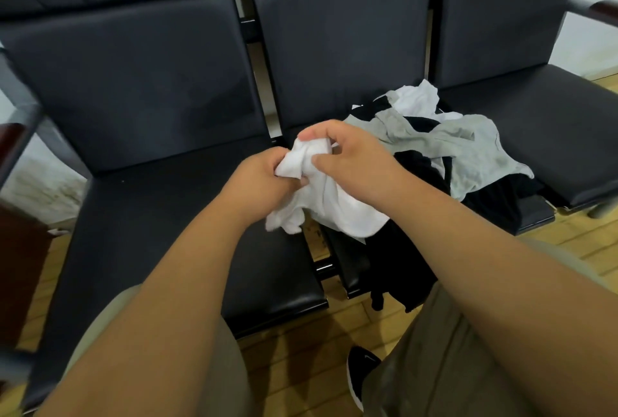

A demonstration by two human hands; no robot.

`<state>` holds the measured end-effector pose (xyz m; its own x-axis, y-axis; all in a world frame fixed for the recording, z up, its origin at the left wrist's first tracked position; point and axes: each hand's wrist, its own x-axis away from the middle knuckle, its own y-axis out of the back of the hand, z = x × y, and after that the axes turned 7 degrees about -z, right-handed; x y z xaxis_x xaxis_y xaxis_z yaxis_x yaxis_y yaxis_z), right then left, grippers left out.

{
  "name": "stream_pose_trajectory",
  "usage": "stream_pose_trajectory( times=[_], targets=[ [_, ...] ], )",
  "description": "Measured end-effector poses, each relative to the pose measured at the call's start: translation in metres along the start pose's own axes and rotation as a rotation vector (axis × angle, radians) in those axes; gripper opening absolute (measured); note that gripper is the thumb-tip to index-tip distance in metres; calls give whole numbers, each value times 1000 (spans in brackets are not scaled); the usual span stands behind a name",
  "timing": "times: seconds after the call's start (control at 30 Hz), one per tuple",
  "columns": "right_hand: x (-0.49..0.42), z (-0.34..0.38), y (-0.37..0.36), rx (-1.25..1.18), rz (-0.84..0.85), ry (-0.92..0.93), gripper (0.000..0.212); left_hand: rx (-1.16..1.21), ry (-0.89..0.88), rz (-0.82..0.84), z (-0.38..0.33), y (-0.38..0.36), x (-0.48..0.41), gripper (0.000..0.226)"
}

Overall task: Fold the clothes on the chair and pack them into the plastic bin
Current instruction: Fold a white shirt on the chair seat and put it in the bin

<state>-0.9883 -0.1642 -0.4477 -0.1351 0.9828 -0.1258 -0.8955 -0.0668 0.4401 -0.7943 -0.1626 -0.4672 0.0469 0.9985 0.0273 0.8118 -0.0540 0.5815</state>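
Grips bunched shirt [334,212] with left hand [264,179] and right hand [354,155], fingers curled; may tug tangled pile [461,145] right of them off chair [334,58].

Both bare forearms reach forward and converge. Left hand [264,177]: fingers curled, gripping a bunched fold of the white garment [337,212]. Right hand [356,155]: back up, thumb and fingertips pinching the same cloth from above. Hands nearly touching.
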Motion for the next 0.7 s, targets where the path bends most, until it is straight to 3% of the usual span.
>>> stream_pose_trajectory(
  times=[0.13,0.37,0.57,0.7],
  targets=[
    [-2,12,6,-37,-78,68,39,107,-8,14,-8,27,22,14],
    [7,33,-7,-64,-143,138,37,203,-20,-164,-19,63,60,22],
    [17,48,-39,-122,-67,163,36,92,-54,-371,-8,92,101,26],
    [30,67,-69,-154,-1,121,36,75,29,-535,4,111,126,21]
  ],
)
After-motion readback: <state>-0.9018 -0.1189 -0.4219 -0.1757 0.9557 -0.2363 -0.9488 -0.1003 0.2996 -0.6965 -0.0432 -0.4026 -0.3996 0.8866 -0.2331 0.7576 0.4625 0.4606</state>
